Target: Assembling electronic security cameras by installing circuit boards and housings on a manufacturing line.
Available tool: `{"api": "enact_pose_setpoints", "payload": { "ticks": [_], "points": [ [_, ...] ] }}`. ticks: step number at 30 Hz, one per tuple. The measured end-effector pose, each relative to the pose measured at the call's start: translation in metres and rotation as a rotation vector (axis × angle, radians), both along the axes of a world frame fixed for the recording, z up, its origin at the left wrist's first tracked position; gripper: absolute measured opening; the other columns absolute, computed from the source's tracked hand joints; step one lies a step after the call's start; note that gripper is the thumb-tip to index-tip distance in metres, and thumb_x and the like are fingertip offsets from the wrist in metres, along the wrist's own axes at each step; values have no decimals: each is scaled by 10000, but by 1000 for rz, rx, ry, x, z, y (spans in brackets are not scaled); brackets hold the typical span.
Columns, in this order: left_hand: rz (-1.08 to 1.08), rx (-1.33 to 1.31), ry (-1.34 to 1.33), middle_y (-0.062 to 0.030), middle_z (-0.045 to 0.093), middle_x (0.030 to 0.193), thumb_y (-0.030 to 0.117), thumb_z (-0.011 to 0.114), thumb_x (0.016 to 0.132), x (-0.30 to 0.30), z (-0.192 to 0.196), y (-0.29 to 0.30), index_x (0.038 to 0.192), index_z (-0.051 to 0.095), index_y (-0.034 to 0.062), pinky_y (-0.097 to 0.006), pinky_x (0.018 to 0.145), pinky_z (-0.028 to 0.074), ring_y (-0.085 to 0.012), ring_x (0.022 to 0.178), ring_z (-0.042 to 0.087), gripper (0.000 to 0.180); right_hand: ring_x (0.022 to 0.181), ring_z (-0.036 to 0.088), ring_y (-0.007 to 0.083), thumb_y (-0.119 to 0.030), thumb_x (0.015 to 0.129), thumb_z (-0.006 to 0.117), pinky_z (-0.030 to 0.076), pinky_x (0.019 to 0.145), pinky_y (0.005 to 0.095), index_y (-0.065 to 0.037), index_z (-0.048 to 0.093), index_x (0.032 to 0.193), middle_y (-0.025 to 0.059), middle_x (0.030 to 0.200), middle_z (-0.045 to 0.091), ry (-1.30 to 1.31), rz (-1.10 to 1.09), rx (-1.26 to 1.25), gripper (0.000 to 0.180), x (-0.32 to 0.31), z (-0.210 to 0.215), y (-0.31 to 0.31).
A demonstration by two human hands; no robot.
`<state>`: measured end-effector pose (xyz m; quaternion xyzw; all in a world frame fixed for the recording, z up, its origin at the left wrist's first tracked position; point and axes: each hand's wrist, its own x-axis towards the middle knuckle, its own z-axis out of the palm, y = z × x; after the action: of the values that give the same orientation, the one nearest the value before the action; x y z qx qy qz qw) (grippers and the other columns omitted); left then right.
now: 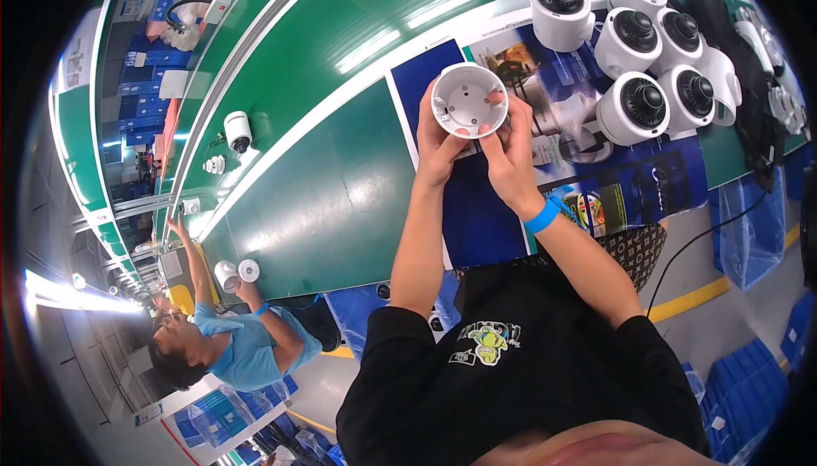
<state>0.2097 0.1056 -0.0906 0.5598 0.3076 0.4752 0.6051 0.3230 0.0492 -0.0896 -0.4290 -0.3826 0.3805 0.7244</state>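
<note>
The green bench (315,211) carries a printed poster (481,211). Above it, my left hand (435,144) and right hand (513,149) grip the white housing (464,108), best kept steady, open side facing me; dome cameras (626,113) crowd the poster's right side.

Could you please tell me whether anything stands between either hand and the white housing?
Nothing visible does: the left hand and the right hand hold the white housing directly, one on each side. The cluster of cameras stands apart, to the right.
</note>
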Motion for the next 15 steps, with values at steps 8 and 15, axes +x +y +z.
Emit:
{"api": "enact_pose_setpoints", "payload": {
  "ticks": [8,15],
  "points": [
    [-35,-34,-59,-128,401,1389,309,759,754,-2,-3,1,1433,262,44,-388,1061,348,-261,1289,402,882,1163,453,222,-137,891,601,440,940,333,-12,411,1279,135,1286,361,49,32,25,449,1,-3,3],
    [-53,-34,-188,-123,392,1400,406,832,662,3,5,1,1429,280,45,-403,1065,341,-267,1289,399,1011,1099,520,159,-182,957,491,467,876,307,-37,427,1295,55,1206,536,467,184,-97,373,11,-4,8]
  ]
}}
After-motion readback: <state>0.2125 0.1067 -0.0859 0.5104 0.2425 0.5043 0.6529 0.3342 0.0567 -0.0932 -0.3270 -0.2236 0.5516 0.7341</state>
